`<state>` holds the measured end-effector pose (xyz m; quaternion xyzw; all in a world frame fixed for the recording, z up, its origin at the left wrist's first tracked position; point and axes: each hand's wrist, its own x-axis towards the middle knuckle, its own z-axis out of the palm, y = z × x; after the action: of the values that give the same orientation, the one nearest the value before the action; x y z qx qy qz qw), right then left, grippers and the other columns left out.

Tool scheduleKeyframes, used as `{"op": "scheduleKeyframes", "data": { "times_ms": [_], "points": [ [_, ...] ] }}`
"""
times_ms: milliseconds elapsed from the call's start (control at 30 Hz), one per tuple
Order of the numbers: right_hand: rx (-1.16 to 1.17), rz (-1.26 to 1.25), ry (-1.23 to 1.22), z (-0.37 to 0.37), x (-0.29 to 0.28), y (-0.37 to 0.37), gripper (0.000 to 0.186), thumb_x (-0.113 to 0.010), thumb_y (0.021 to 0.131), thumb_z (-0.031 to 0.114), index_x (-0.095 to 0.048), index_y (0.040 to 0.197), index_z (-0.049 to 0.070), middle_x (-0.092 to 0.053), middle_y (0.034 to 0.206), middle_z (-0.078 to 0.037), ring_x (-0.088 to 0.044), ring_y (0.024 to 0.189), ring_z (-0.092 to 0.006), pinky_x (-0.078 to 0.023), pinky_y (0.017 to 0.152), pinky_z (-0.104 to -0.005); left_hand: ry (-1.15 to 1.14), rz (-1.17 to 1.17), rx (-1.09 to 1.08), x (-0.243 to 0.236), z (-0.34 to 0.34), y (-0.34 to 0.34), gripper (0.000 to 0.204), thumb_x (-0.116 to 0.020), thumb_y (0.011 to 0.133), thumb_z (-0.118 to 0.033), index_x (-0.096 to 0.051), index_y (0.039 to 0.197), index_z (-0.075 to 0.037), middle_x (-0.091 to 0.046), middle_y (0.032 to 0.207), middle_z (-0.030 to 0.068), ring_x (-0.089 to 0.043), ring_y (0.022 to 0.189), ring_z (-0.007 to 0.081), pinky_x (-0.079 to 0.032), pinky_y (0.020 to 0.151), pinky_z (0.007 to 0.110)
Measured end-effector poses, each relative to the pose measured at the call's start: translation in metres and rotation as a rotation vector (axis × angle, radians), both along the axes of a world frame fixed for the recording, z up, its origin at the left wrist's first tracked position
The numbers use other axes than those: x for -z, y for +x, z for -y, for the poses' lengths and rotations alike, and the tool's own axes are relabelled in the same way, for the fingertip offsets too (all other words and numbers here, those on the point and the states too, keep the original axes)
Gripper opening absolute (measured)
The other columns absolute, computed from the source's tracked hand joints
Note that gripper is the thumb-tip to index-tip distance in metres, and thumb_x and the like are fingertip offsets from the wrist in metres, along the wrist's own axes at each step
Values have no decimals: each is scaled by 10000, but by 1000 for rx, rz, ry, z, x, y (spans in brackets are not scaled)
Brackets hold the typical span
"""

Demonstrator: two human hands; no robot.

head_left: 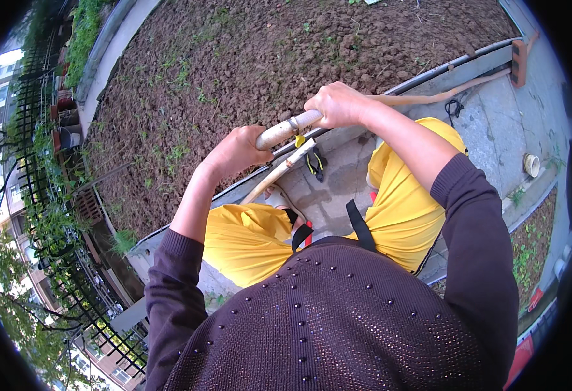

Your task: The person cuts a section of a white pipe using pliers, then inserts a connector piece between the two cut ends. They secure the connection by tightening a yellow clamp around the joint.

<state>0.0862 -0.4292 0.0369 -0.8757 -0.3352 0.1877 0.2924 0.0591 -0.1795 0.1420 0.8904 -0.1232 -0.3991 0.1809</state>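
Note:
My left hand (240,150) is closed around one end of a short, pale pipe (274,134) with a metal clamp and a small yellow piece beneath it. My right hand (333,104) grips the other end, and a bent tan hose (429,98) runs from behind it toward the right. Just below, a second pale tube (278,171) with a cut-looking end slants down between my legs. Black and yellow pliers (314,164) lie on the paving by that tube.
Dug soil (247,58) lies beyond a concrete edge. A brick (518,64), a black cord (454,111) and a small white cylinder (531,165) are on the paved strip (488,150) at right. A black fence (32,130) with plants lines the left.

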Motion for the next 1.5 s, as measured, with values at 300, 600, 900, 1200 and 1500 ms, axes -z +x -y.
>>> {"op": "scheduleKeyframes", "data": {
  "times_ms": [300, 600, 900, 1200, 1500],
  "points": [
    [-48, -68, 52, 1, 3, -6, 188, -677, 774, 288, -685, 791, 101, -705, 770, -148, -690, 762, -360, -540, 687, -478, 236, 196, 101, 2, 11, -20, 306, -722, 818, -253, -650, 1037, -52, -719, 920, 192, -698, 906, 383, -558, 831, 478],
    [-43, 61, -21, -6, -4, -17, 169, -661, 775, 270, -694, 793, 105, -693, 737, -156, -689, 741, -370, -542, 676, -489, -64, -443, -238, 13, -2, -7, 345, -774, 857, -164, -631, 1139, -26, -508, 636, -38, -466, 490, 51, -366, 417, 233],
    [-114, 58, -32, -9, 1, -16, 164, -665, 781, 265, -692, 798, 105, -690, 732, -156, -687, 735, -374, -543, 665, -491, -71, -149, -53, 31, -3, -19, 349, -778, 826, -235, -679, 1086, -24, -725, 857, 131, -715, 770, 246, -564, 708, 377],
    [-4, -12, 48, -5, -4, -8, 231, -705, 814, 329, -694, 821, 98, -691, 749, -152, -682, 755, -372, -530, 679, -477, 86, 174, 89, 27, 6, -11, 324, -734, 810, -249, -675, 1059, -50, -721, 918, 200, -704, 888, 365, -550, 807, 452],
    [31, -52, 27, -5, -2, 6, 304, -763, 807, 375, -688, 862, 86, -685, 761, -164, -674, 782, -383, -516, 695, -474, 130, 396, 121, 49, -1, -7, 309, -741, 812, -293, -613, 990, -73, -714, 862, 154, -702, 851, 352, -550, 779, 474]
  ]
}}
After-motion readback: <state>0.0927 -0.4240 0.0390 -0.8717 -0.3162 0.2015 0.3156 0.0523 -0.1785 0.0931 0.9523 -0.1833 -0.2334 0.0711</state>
